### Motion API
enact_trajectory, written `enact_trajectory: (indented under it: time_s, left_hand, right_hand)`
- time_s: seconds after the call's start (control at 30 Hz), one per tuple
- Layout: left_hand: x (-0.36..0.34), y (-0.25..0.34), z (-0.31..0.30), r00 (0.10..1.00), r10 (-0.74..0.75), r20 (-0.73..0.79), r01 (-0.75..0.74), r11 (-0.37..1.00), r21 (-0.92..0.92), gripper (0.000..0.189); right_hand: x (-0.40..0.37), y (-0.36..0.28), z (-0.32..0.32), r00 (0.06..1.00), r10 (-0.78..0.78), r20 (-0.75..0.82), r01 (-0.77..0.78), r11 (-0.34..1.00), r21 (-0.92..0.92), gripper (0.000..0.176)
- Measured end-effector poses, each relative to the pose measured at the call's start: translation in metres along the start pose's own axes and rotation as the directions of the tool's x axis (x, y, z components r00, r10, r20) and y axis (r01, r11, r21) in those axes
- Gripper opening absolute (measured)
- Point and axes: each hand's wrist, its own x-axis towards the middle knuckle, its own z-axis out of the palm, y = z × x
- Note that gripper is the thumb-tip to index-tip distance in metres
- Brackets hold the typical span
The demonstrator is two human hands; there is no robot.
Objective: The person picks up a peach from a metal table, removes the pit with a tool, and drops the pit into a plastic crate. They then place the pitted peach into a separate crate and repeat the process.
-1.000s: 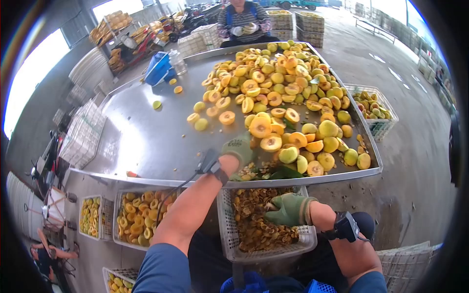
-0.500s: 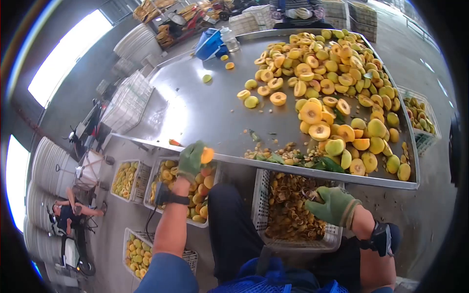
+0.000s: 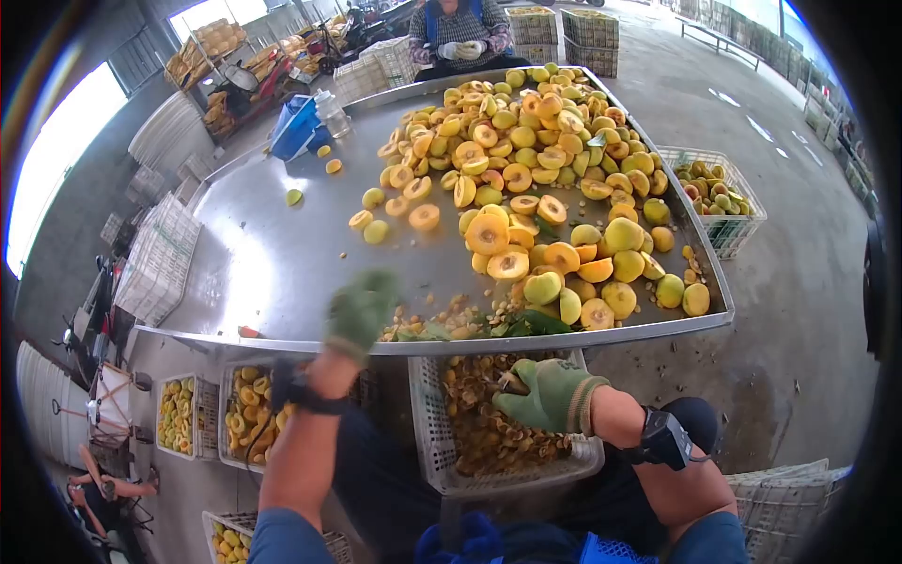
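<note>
My left hand, in a green glove, is over the table's near edge, its fingers smeared by motion. To the right, my gloved right hand is closed round a small brownish thing I cannot make out, above a white crate of brown scraps. Halved yellow-orange fruit is heaped on the right side of the metal table. Small bits and green leaves lie at the table's near edge.
A blue container and a clear bottle stand at the far left. Fruit crates sit below the left edge, another at the right. A person in gloves sits across the table. Stacked crates stand left.
The view has turned right, so the table appears further left. My left hand has moved from beside the near edge to over it, and the orange piece at its fingers is no longer visible.
</note>
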Motion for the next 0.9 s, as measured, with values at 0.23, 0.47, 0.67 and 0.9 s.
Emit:
enact_trajectory:
  time_s: [0.23,0.47,0.67,0.9]
  left_hand:
    - [0.067,0.05,0.169,0.74,-0.473,0.478,0.626,0.745,-0.23,0.052]
    - [0.025,0.111,0.094,0.725,-0.309,0.616,0.682,0.448,-0.578,0.04]
    - [-0.006,0.109,0.066,0.666,-0.107,0.738,0.726,0.323,-0.608,0.04]
    - [-0.007,0.083,0.085,0.859,0.151,0.49,0.245,0.719,-0.651,0.047]
  right_hand:
    - [0.007,0.03,-0.013,0.941,0.073,-0.331,0.102,0.871,0.481,0.04]
    - [0.008,0.027,-0.024,0.966,0.179,-0.185,0.047,0.585,0.81,0.036]
    - [0.028,0.022,-0.017,0.936,0.043,-0.35,0.199,0.755,0.625,0.031]
    - [0.057,0.033,0.007,0.857,-0.087,-0.507,0.454,0.592,0.666,0.03]
